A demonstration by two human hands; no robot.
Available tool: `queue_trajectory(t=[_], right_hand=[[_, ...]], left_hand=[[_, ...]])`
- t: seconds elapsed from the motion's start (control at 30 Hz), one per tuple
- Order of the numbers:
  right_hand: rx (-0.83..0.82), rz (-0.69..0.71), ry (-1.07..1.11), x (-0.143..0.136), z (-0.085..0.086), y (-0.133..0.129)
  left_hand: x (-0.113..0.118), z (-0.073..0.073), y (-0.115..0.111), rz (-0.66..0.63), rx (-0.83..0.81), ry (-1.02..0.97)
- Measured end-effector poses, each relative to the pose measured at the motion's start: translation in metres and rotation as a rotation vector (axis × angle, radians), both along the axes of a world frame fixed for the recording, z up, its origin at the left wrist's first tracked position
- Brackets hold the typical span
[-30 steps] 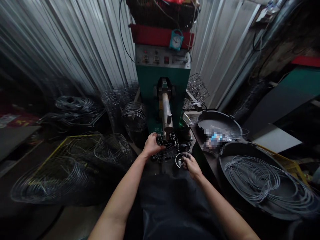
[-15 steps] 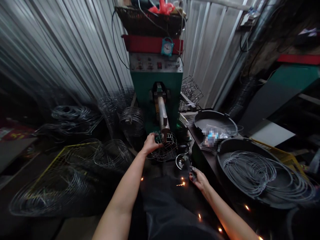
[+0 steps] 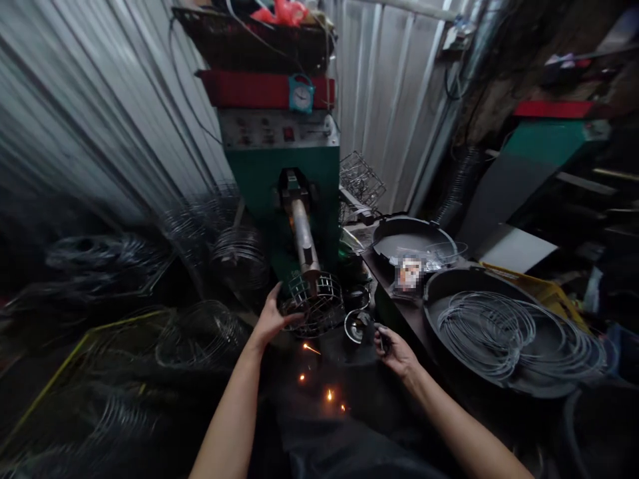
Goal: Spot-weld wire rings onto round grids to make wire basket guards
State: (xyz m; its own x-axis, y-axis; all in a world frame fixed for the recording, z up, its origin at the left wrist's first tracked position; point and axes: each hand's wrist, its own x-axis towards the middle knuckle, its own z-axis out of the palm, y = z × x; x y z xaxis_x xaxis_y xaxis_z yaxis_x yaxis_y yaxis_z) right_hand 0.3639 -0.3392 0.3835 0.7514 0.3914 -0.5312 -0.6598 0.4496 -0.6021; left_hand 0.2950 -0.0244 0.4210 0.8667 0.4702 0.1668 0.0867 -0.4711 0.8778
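Wire basket (image 3: pixel 322 307) is just right of the wide-spread left hand (image 3: pixel 271 320); right hand (image 3: pixel 396 350), grip unclear.

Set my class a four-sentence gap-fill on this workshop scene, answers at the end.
The ____ hand is nearer the round metal basket.
The small clock is set against a ____ panel.
The larger black pan holds coiled ____.
Orange glowing ____ show below the basket.
Missing words: left; red; wire; sparks.

Two round trays (image 3: pixel 397 245) stand on the dark bench (image 3: pixel 410 307).
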Motion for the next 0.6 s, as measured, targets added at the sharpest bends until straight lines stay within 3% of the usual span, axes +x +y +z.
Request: queue_trajectory(t=[0.13,0.23,0.43,0.53,0.6], right_hand=[[0.04,-0.052,0.04,-0.007,-0.003,-0.001],[0.112,-0.03,0.155,-0.01,-0.005,-0.005],[0.164,0.001,0.181,-0.014,-0.005,-0.012],[0.069,-0.003,0.044,-0.016,-0.003,-0.013],[-0.078,-0.016,-0.162,-0.017,-0.004,-0.014]], left_hand=[[-0.012,-0.041,-0.005,0.078,-0.368,-0.03],[-0.011,-0.055,-0.011,0.12,-0.463,-0.1],[-0.015,-0.05,-0.019,0.201,-0.445,-0.158],[-0.028,-0.041,-0.026,0.226,-0.435,-0.182],[-0.04,-0.034,-0.035,0.21,-0.41,-0.157]])
